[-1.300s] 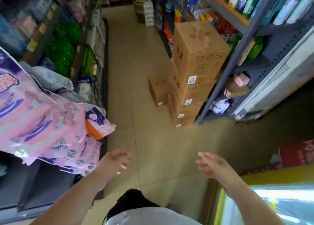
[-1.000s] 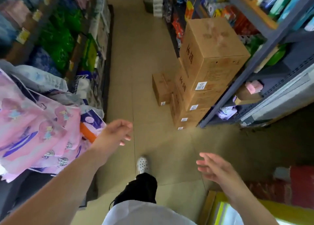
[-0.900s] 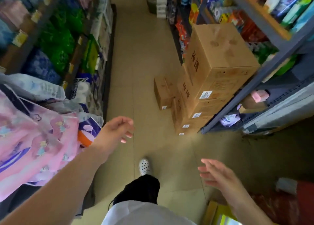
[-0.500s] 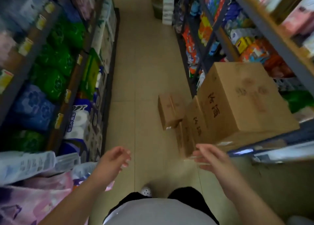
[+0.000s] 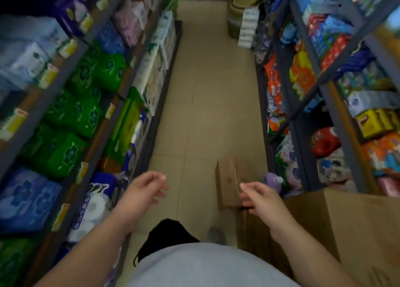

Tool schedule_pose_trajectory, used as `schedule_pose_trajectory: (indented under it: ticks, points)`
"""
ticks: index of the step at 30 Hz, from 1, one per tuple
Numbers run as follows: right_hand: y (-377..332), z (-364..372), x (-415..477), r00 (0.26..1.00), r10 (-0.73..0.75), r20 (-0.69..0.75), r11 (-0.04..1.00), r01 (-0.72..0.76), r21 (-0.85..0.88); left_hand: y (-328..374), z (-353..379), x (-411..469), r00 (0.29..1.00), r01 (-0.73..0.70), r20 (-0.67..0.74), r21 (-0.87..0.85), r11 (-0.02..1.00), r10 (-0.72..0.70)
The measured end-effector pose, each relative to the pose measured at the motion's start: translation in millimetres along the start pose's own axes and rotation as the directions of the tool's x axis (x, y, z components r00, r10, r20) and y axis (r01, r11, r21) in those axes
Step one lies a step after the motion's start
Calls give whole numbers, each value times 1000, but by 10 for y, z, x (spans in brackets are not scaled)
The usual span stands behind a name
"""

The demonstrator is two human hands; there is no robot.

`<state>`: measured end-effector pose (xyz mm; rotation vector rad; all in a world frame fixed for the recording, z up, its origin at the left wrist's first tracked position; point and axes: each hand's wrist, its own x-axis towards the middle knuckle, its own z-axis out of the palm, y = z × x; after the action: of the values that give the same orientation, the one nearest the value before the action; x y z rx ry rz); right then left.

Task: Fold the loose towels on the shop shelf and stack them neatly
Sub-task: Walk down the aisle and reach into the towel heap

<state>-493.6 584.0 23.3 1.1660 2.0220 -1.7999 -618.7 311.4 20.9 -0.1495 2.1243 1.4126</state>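
On the left, the shelf (image 5: 71,117) is packed with green packs (image 5: 86,104) and rolls of white paper (image 5: 95,202) in bags. I can see no loose towels there or anywhere else in this view, so the towels must be out of sight. The left hand (image 5: 144,191) hangs over the floor (image 5: 207,91) with its grip loose and apart, holding nothing. It is close to the shelf edge, so a swing could knock a pack down. In the middle, the floor is a thin path. A small brown box (image 5: 227,185) stands on it just ahead of the right hand (image 5: 262,200), whose grip is also apart and empty. A foot could trip on that box. On the right, a big cardboard box (image 5: 357,232) sits near the right arm, and the right shelf (image 5: 337,113) is stuffed full, so a bump there could spill things.
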Motion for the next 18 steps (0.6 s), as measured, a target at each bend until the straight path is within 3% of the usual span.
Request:
schedule_pose_trajectory:
  ticks: [5,8,18]
  points:
    - [-398,9,895,980,194,51,980,-192,-46,883,-96,1092,994,-105,-39,-83,991,102]
    - [-781,100,1583,971,234,40,972,-232,-45,1170,-177,1843,995,-103,-13,-64,993,103]
    - [-3215,476,3452,996,-47,-72,998,49,26,1863,-899,4244,990,100,92,103,990,-110]
